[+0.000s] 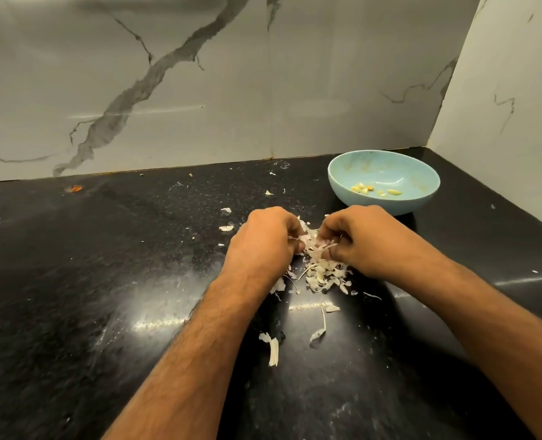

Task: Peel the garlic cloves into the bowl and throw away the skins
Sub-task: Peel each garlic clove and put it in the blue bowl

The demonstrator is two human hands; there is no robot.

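Head view: both hands' fingers (298,246) pinch skins (322,271); bowl (352,173) behind, scraps (273,347) scattered on counter (104,281).

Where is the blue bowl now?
In the head view, the blue bowl stands on the black counter, far right near the wall corner, just behind the right hand.

One bowl (352,176); about six peeled cloves (394,192) inside; two hands.
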